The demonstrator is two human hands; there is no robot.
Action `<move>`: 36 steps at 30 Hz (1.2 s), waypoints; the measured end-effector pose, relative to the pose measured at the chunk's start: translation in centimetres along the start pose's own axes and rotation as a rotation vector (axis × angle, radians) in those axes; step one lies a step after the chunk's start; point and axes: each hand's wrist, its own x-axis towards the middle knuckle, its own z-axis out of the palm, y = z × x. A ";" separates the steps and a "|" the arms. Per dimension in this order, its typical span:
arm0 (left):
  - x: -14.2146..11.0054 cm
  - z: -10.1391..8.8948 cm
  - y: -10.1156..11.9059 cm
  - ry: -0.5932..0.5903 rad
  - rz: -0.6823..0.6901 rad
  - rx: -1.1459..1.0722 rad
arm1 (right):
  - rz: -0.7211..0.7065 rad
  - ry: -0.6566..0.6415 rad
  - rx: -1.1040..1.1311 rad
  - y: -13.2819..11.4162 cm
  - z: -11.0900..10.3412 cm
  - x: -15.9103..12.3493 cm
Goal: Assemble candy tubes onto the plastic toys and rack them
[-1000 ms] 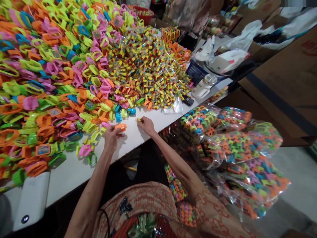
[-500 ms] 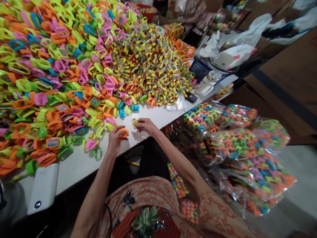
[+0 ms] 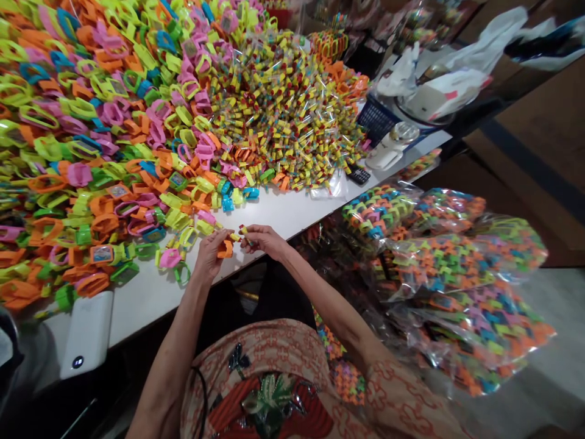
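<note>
Just above the front edge of the white table (image 3: pixel 283 213), my two hands are close together. My left hand (image 3: pixel 211 253) is closed on an orange toy watch (image 3: pixel 225 249). A small yellow piece (image 3: pixel 234 236) shows at its fingertips. Opposite it, the curled fingers of my right hand (image 3: pixel 265 240) pinch a small yellow-and-red wrapped piece (image 3: pixel 242 229); how many pieces they hold is hidden. Behind lies a big heap of toy watches (image 3: pixel 109 110) in orange, yellow, pink, green and blue. Beside it is a heap of small yellow wrapped pieces (image 3: pixel 283 110).
A white power bank (image 3: pixel 88 332) lies at the table's left front edge. To the right are a black remote control (image 3: pixel 359 174), a jar (image 3: pixel 403 134) and a blue basket (image 3: pixel 379 119). Clear bags of colourful plastic pieces (image 3: pixel 457 262) stand below, right of the table.
My right hand has moved left, bringing its yellow piece close to my left hand. The orange toy watch has tilted in my left fingers. The view has shifted slightly.
</note>
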 end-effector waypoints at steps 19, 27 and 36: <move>-1.0 0.1 -1.7 0.158 0.213 0.065 | -0.132 0.010 -0.194 -0.6 2.2 -1.2; -1.0 0.7 -2.7 0.382 0.383 -0.061 | -0.117 0.101 -0.091 2.2 4.3 -2.8; -4.0 0.1 -3.2 0.126 0.161 0.212 | -0.126 0.183 -0.100 2.3 4.6 -1.6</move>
